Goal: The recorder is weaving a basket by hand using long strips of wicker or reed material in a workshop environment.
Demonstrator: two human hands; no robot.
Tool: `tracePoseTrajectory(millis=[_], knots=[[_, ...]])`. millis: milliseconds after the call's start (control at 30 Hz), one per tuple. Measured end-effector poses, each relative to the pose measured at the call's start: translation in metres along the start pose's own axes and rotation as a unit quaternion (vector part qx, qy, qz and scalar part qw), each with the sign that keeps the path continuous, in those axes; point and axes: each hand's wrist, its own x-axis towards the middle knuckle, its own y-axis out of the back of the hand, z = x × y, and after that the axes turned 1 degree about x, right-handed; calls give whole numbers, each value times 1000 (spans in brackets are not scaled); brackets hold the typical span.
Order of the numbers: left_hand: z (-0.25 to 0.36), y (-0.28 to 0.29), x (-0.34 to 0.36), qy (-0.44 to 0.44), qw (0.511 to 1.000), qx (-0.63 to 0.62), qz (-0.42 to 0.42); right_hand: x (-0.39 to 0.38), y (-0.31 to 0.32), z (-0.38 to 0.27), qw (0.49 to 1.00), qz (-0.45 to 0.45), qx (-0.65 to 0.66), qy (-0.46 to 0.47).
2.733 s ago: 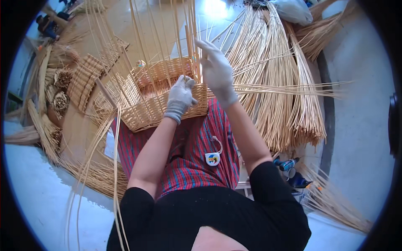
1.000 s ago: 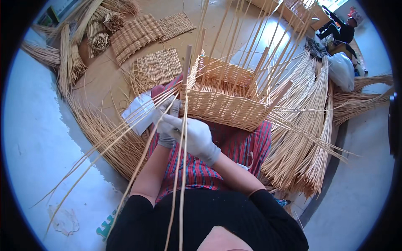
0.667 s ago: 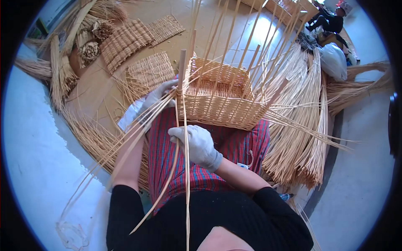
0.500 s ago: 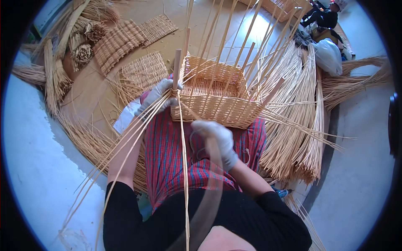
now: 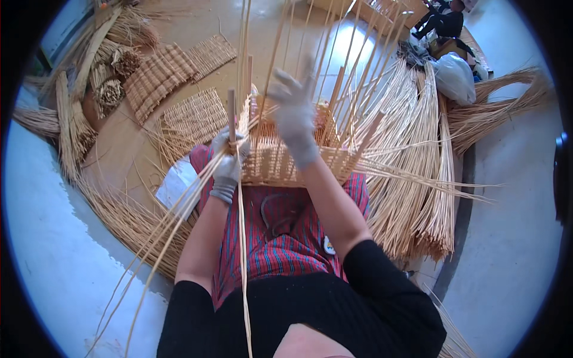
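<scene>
A pale woven basket rests on my lap over striped red cloth, with long upright canes and thicker corner sticks. My gloved left hand is closed on the basket's front-left corner, round the stick and loose strands, which trail down toward me; some fingertips are hidden. My gloved right hand is raised in front of the basket's inside, among the upright canes, fingers spread and motion-blurred, gripping nothing visible.
Woven mats and cane bundles lie at left. A big bundle of canes spreads at right, below a plastic bag. A person in dark clothes sits at the back right beside wooden boxes.
My right hand has let go of a strand and swung up from below the basket to among the canes, opening its fingers. My left hand stays at the corner. The view has shifted.
</scene>
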Motion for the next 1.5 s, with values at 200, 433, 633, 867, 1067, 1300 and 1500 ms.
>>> tracePoseTrajectory(millis=[200, 433, 633, 867, 1067, 1300, 1500], knots=[[1, -6, 3, -82, 991, 103, -9, -132, 43, -44, 930, 160, -131, -305], [16, -12, -47, -80, 960, 245, 108, -49, -10, 14, 795, -230, -542, -149], [39, -37, -91, -111, 932, 345, 10, -17, -28, 24, 743, -270, -590, -164], [59, -81, -3, -132, 853, 474, -175, -136, 68, -14, 958, 85, -195, -192], [63, -87, 12, 225, 870, 383, -212, -59, 72, -3, 968, 105, -230, 6], [47, -79, 13, 270, 903, 286, -172, -20, 68, -6, 963, 69, -256, 39], [34, -97, 9, 233, 948, 176, -124, -103, 141, -9, 988, 114, -91, -48]])
